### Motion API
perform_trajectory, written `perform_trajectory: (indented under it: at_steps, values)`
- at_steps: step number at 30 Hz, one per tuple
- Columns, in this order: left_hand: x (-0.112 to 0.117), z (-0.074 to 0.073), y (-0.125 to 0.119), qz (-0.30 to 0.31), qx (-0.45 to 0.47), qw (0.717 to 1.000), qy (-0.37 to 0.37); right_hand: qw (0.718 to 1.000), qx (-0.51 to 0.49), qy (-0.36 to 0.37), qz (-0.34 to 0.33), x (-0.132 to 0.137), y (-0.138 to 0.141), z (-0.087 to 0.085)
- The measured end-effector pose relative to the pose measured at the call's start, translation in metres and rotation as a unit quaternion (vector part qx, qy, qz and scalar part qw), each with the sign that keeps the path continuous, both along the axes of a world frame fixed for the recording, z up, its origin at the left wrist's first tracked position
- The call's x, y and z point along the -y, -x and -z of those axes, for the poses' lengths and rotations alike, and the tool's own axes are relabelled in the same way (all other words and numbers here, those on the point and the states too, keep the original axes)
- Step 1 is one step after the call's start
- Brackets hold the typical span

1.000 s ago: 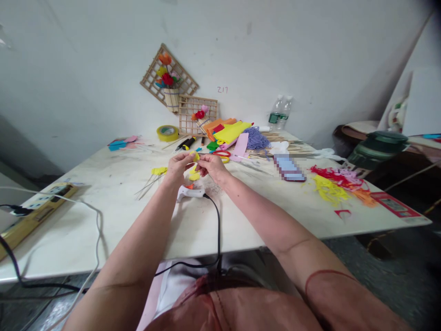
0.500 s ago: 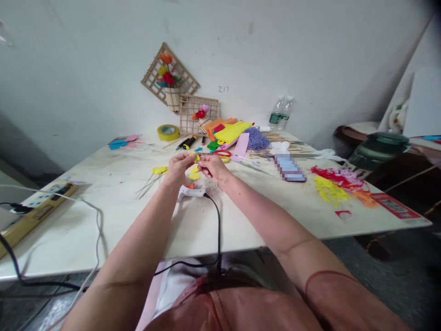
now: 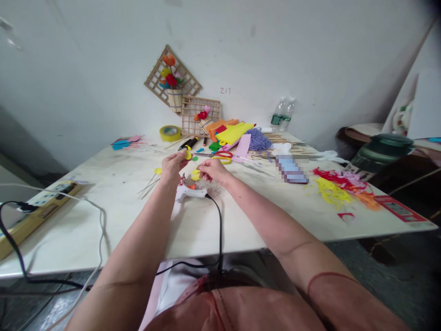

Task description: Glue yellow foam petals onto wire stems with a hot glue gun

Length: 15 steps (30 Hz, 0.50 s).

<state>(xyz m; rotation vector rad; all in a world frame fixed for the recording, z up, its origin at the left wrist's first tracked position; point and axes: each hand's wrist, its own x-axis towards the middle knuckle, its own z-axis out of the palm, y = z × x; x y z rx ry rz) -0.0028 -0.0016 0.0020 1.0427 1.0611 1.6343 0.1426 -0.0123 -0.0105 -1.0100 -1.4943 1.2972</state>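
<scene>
At the marble table, your left hand pinches 1 yellow piece between thumb and fingertips, raised above the top. Just below lies 1 white glue gun. Your right hand, fingers curled, nips a 2nd yellow piece just beside the gun. By the look, you are pairing pieces; aligning the 2 calls for a fine grip. 2 bottles stand far right.

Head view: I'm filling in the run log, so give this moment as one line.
left hand: pinches yellow piece | right hand: at second yellow piece, grip unclear | glue gun: lying on table
</scene>
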Motion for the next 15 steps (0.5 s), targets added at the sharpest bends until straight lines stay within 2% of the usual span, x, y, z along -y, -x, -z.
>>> perform_trajectory:
  at_steps: [4,8,12,15]
  values:
    - [-0.0005,-0.0026,-0.0011,-0.003,0.015,1.000,0.013,0.999,-0.020,-0.028,0.034,-0.0010,0.0020,0.0009]
    - [0.0009,-0.0021,-0.0048,-0.001,-0.002,1.000,0.029,0.999,-0.022,-0.025,0.040,0.0015,0.0030,-0.0009]
    - [0.0042,-0.0006,-0.0061,0.005,-0.061,0.998,0.003,0.999,-0.022,-0.028,0.037,0.0026,0.0041,-0.0003]
    - [0.0039,0.0012,-0.0061,0.006,-0.057,0.998,-0.017,0.998,-0.015,-0.037,0.046,0.0006,0.0053,0.0022]
